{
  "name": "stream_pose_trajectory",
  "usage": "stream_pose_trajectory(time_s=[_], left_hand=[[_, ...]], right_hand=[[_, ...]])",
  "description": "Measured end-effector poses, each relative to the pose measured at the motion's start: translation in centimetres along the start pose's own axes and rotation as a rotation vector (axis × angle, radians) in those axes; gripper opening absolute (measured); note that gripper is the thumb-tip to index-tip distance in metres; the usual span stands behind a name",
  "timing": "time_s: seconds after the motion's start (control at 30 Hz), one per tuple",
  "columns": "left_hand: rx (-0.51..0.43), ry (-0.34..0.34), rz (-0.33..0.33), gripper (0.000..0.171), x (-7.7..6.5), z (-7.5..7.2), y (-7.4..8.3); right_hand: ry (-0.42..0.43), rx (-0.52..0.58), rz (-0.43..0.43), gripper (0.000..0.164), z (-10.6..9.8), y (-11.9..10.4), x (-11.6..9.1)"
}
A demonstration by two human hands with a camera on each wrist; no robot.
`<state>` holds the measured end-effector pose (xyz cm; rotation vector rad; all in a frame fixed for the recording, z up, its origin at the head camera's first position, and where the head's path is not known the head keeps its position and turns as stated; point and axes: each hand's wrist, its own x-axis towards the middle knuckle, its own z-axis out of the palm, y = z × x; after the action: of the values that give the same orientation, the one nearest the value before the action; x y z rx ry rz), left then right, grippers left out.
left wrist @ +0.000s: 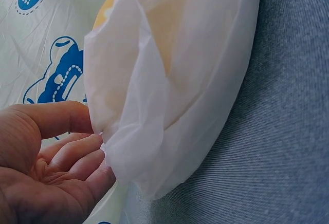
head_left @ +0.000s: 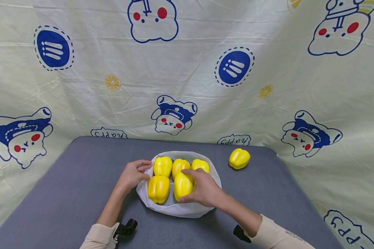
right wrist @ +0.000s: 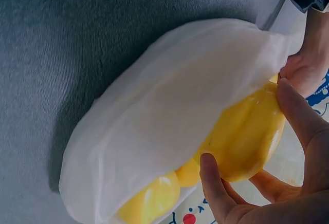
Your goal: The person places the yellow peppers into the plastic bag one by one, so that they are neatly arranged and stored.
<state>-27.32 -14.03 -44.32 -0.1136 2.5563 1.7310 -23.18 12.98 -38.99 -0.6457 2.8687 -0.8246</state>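
A soft white bag (head_left: 187,210) with a wide open mouth sits on the table, and several yellow bell peppers (head_left: 162,166) lie inside it. My right hand (head_left: 205,188) grips one yellow bell pepper (head_left: 182,186) at the right front of the bag, thumb on its near side and fingers on its far side. The right wrist view shows that held pepper (right wrist: 247,136) at the bag's rim. At the bag's left edge, my left hand (head_left: 132,175) pinches the rim; thumb and fingers (left wrist: 77,152) meet at the thin white material (left wrist: 149,95).
Another yellow bell pepper (head_left: 239,158) rests alone on the grey table (head_left: 96,180), to the right of the bag and farther back. Behind the table hangs a pale curtain (head_left: 187,69) printed with cartoon figures. Dark wrist devices (head_left: 127,227) show by both sleeves.
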Motion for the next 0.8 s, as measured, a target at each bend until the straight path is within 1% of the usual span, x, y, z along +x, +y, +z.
stream_pose_trajectory(time_s=[0.1, 0.27, 0.63, 0.8], left_hand=[[-0.002, 0.0, 0.0, 0.053, 0.0, 0.0, 0.0], [-0.003, 0.002, 0.003, 0.054, 0.0, 0.0, 0.0], [-0.007, 0.002, 0.003, 0.055, 0.0, 0.0, 0.0], [-0.003, 0.004, 0.001, 0.054, 0.0, 0.1, 0.0]], right_hand=[[-0.01, 0.007, -0.025, 0.087, 0.6, 0.0, 0.1], [-0.022, 0.01, -0.038, 0.087, 1.4, 0.2, 0.3], [-0.046, 0.008, -0.037, 0.088, 2.2, 0.2, 0.4], [-0.048, -0.006, -0.044, 0.088, 2.7, 0.6, 0.2]])
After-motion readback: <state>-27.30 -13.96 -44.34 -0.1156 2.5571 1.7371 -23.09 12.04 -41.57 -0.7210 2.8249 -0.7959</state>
